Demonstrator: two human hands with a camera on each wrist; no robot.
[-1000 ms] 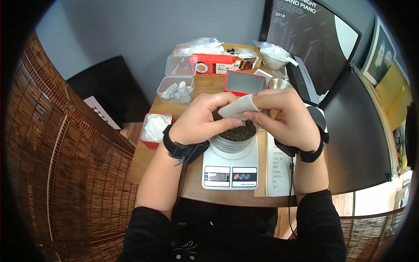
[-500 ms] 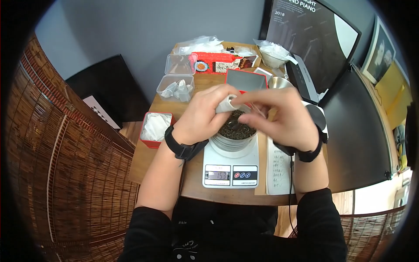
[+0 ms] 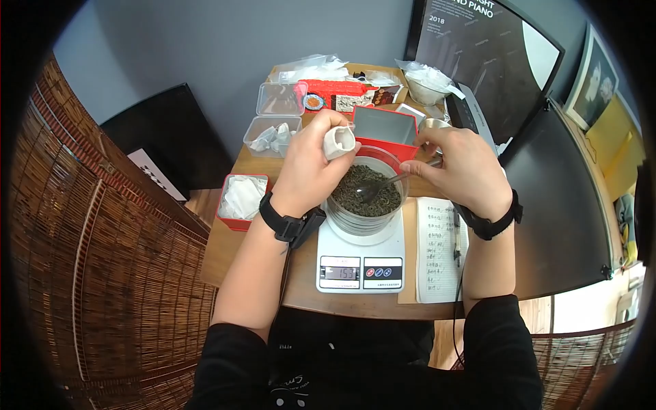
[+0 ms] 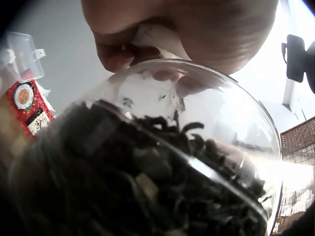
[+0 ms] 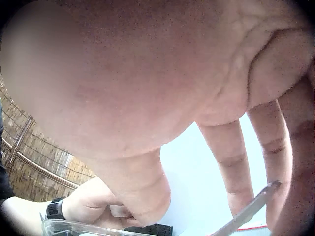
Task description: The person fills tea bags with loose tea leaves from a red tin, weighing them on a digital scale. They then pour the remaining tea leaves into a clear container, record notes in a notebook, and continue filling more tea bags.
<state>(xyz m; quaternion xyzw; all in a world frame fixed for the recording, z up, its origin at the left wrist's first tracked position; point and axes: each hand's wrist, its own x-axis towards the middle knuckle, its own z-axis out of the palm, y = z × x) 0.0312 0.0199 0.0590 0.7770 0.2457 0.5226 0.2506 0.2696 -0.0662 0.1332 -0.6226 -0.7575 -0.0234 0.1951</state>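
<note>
My left hand (image 3: pixel 305 167) pinches a small white pouch (image 3: pixel 339 142), its mouth held open, above the near left of a clear round tub (image 3: pixel 362 225). Dark dried tea leaves (image 3: pixel 355 183) fill much of the tub, which stands on a white kitchen scale (image 3: pixel 362 263) reading 153. My right hand (image 3: pixel 471 172), over the tub's right rim, has thumb and fingers at the handle of a metal spoon (image 3: pixel 391 181), its bowl down in the leaves. In the right wrist view the handle (image 5: pixel 248 212) crosses the fingers. The left wrist view shows the leaves through the tub wall.
Behind the tub is an open red tin (image 3: pixel 383 126); a clear lidded box (image 3: pixel 256 130) with white pouches stands back left. A red box of white pouches (image 3: pixel 244 198) sits at left. Right of the scale lies a notebook (image 3: pixel 437 260) with a pen.
The right hand has left the pouch and moved right to the spoon handle. The left hand has shifted left and up with the pouch, its mouth now facing up. The scale still shows 153.
</note>
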